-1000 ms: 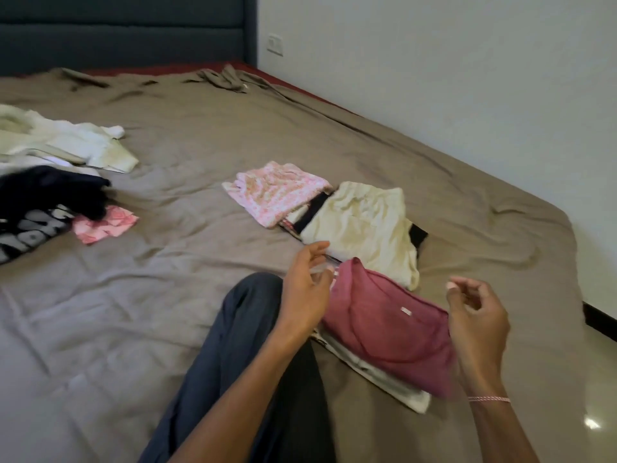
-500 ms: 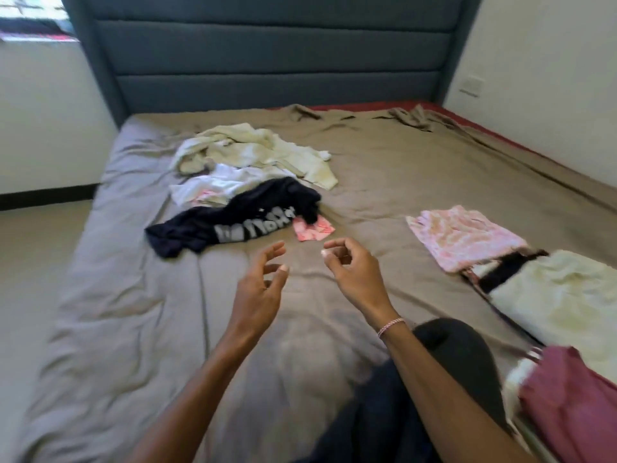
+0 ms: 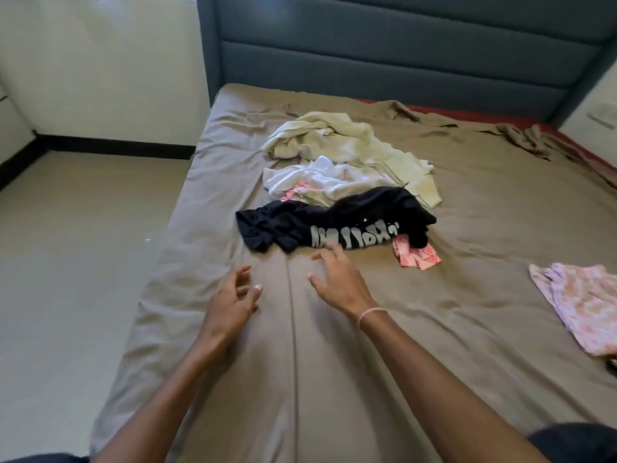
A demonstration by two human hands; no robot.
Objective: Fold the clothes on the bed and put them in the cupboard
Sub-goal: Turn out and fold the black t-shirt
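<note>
While arms stretch over bed (image 3: 467,312), left hand (image 3: 233,297), right hand (image 3: 339,284) empty, fingers (image 3: 243,272) spread; right beside black shirt (image 3: 334,218).

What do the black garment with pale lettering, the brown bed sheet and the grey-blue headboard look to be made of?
Black garment with pale lettering: soft matte knit, probably cotton jersey; it lies limp and crumpled. Brown bed sheet: thin woven cloth, matte, finely creased. Grey-blue headboard: padded panels, likely fabric-covered; weave unreadable.

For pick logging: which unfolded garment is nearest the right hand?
The black garment with pale lettering: the right hand reaches its near edge; the white garment and cream garment lie behind.
</note>
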